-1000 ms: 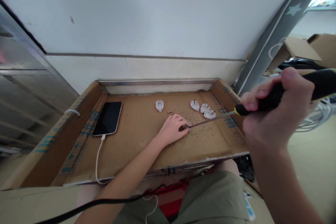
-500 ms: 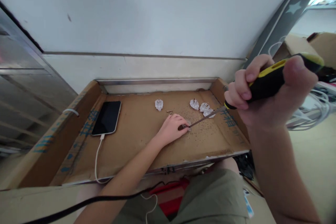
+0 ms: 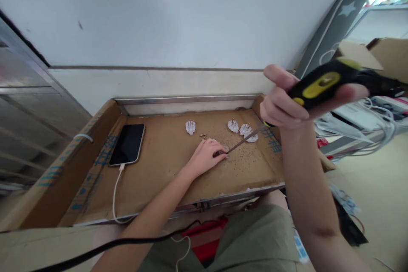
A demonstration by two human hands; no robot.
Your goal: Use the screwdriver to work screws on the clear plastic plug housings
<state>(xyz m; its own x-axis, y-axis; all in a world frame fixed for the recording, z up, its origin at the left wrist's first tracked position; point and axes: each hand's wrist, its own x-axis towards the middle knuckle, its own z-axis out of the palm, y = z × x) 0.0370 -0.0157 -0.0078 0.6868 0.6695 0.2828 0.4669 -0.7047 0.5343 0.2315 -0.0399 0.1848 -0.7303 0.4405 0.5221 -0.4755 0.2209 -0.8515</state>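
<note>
My left hand [image 3: 207, 154] rests on the cardboard, thumb and fingers pinching a small clear piece [image 3: 225, 149], mostly hidden, that resembles the nearby plugs. In my raised right hand [image 3: 287, 97] is a screwdriver [image 3: 321, 85] with a black and yellow handle, its fingers closed round the grip. The long metal shaft slants down left, and its tip meets the piece at my left fingertips. Clear three-pin plug parts lie beyond: one alone [image 3: 190, 127], another [image 3: 233, 126] and a close pair [image 3: 246, 130] to the right. Small metal pins [image 3: 203, 136] lie just above my left hand.
Dark specks litter the cardboard-lined tray [image 3: 165, 144], which has raised sides. A phone [image 3: 127, 144] with a white charging cable [image 3: 115, 195] lies at left. A black cord [image 3: 127, 241] crosses in front of my lap. White cables [image 3: 387, 131] and boxes crowd the right.
My right hand has shifted left and turned slightly on the screwdriver handle, its index finger now lifted. My left hand keeps its pinch. The whole view has moved a little.
</note>
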